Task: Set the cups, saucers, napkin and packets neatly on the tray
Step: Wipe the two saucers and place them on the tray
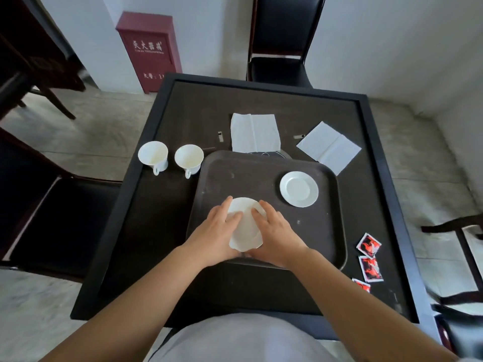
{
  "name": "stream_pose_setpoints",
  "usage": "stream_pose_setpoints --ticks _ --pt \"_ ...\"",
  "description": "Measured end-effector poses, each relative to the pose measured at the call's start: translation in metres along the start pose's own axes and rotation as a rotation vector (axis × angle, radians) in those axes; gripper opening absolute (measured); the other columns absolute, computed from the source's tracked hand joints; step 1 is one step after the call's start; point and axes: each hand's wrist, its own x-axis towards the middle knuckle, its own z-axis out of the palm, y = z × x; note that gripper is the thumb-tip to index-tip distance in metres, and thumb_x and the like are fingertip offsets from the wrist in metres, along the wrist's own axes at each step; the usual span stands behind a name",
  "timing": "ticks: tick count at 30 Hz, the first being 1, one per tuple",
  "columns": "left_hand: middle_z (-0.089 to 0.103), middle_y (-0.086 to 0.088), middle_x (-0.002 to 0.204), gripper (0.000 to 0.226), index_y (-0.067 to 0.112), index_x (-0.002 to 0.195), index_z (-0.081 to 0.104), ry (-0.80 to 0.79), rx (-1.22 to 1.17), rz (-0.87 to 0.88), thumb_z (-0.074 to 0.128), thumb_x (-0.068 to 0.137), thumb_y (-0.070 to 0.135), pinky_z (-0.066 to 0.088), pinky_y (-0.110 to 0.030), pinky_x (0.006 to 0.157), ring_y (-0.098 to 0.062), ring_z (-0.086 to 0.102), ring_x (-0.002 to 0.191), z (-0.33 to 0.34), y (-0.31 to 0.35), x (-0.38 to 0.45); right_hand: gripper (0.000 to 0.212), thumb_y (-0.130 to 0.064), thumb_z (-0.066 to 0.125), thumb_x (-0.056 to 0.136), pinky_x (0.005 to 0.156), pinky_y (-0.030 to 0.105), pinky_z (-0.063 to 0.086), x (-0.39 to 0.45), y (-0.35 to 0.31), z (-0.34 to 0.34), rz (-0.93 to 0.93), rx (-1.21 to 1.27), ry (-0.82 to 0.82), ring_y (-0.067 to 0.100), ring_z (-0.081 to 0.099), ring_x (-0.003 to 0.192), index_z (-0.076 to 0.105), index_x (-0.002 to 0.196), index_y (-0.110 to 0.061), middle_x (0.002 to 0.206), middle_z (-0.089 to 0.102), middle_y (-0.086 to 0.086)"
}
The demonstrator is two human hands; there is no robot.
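Note:
A dark tray [261, 173] lies in the middle of the black table. Both my hands hold a white saucer [245, 226] at the tray's near left part; my left hand [214, 231] grips its left edge, my right hand [274, 233] its right edge. A second white saucer [299, 189] rests on the tray's right side. Two white cups [153, 155] [188, 158] stand on the table left of the tray. Two white napkins [254, 133] [329, 147] lie beyond the tray. Three red-and-black packets [369, 245] [371, 269] [362, 284] lie on the table to the right.
The table [156, 231] has a raised black rim. A black chair [282, 43] stands at the far side, another [60, 218] at the left, and a chair frame [460, 236] at the right. A red cabinet [149, 50] stands against the wall.

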Motion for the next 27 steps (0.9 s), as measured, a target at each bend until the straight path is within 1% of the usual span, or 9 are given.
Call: stream_pose_setpoints --ticks 4,9,12,15,20,24,27 --pt "-0.009 0.005 0.157 0.083 0.028 0.139 0.028 -0.006 0.032 0.012 0.071 0.075 0.06 0.047 -0.043 0.094 -0.025 0.005 0.14 -0.002 0.003 0.021 0.109 -0.061 0.073 0.072 0.113 0.043 0.025 0.01 0.013 -0.007 -0.007 -0.004 0.014 0.03 0.019 0.14 0.015 0.153 -0.017 0.161 0.004 0.005" --pt "-0.008 0.008 0.155 0.086 0.028 0.14 0.029 -0.027 0.042 0.011 0.073 0.073 0.059 0.045 -0.043 0.099 -0.026 0.007 0.142 -0.006 -0.004 0.051 0.11 -0.061 0.074 0.072 0.112 0.045 0.028 0.038 0.026 -0.013 0.023 0.021 -0.02 0.028 0.014 0.142 0.012 0.153 -0.02 0.161 0.0 -0.001" --pt "-0.005 0.004 0.156 0.086 0.027 0.138 0.031 -0.041 0.051 0.008 0.075 0.072 0.059 0.046 -0.043 0.097 -0.027 0.009 0.142 -0.009 -0.012 0.072 0.11 -0.06 0.074 0.072 0.112 0.047 0.031 0.06 0.032 -0.017 0.037 0.051 -0.05 0.028 0.013 0.143 0.011 0.153 -0.019 0.161 -0.001 -0.002" --pt "-0.005 0.002 0.157 0.087 0.027 0.139 0.031 -0.058 0.072 -0.013 0.074 0.072 0.059 0.046 -0.043 0.097 -0.028 0.012 0.141 -0.009 -0.023 0.093 0.109 -0.059 0.074 0.073 0.112 0.046 0.031 0.083 0.038 -0.019 0.047 0.054 -0.072 0.029 0.014 0.143 0.013 0.153 -0.018 0.162 -0.002 0.0" --pt "-0.006 -0.001 0.159 0.088 0.023 0.141 0.032 -0.066 0.092 -0.046 0.076 0.073 0.055 0.048 -0.045 0.094 -0.031 0.009 0.142 -0.001 -0.043 0.126 0.106 -0.052 0.077 0.074 0.108 0.043 0.035 0.121 0.045 -0.018 0.077 0.033 -0.069 0.03 0.019 0.142 0.016 0.153 -0.017 0.162 -0.003 -0.001" --pt "-0.006 -0.003 0.16 0.088 0.023 0.142 0.033 -0.085 0.096 -0.064 0.079 0.072 0.051 0.05 -0.044 0.091 -0.03 0.009 0.141 0.005 -0.058 0.148 0.103 -0.051 0.075 0.076 0.109 0.044 0.034 0.146 0.051 -0.016 0.095 0.043 -0.114 0.03 0.016 0.144 0.015 0.153 -0.018 0.162 -0.006 -0.002" --pt "-0.008 -0.002 0.16 0.088 0.024 0.143 0.032 -0.123 0.082 -0.072 0.078 0.073 0.049 0.049 -0.045 0.093 -0.03 0.007 0.142 0.009 -0.071 0.163 0.099 -0.051 0.073 0.078 0.11 0.046 0.034 0.164 0.057 -0.012 0.107 0.045 -0.155 0.031 0.015 0.144 0.016 0.153 -0.019 0.162 -0.008 -0.001"
